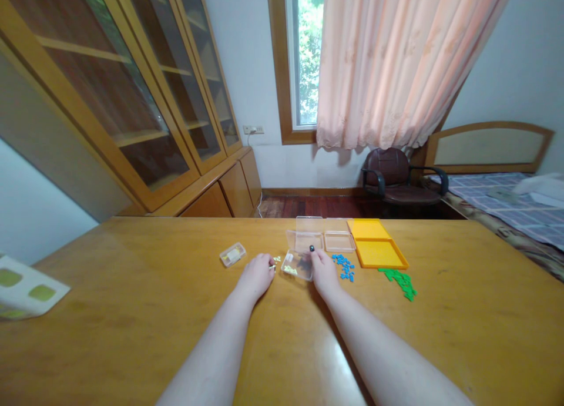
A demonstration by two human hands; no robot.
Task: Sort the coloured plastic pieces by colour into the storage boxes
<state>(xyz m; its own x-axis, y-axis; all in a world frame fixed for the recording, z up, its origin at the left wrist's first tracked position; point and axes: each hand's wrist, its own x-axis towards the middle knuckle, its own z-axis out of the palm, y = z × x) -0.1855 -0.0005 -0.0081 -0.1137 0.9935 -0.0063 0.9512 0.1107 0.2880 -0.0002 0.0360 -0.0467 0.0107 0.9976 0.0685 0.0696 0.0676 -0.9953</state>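
Observation:
My right hand (325, 269) grips the right side of a small clear plastic box (303, 273), its thumb at the rim. Pale yellow pieces (290, 270) lie inside, toward the box's left. Just left of the box, my left hand (258, 275) is closed at the fingertips, with a small pale yellow piece showing there. More loose yellow pieces (277, 258) lie on the table beside those fingers. To the right of my right hand sits a scatter of small blue pieces (344, 266). Too small to make out is the exact shape of the pieces.
Behind my hands stand an open clear box (308, 240) and another clear box (339, 241). An open yellow-orange case (382, 254) is at right, with green pieces (400, 281) before it. A closed clear case (232, 254) lies left on the wooden table (132, 312).

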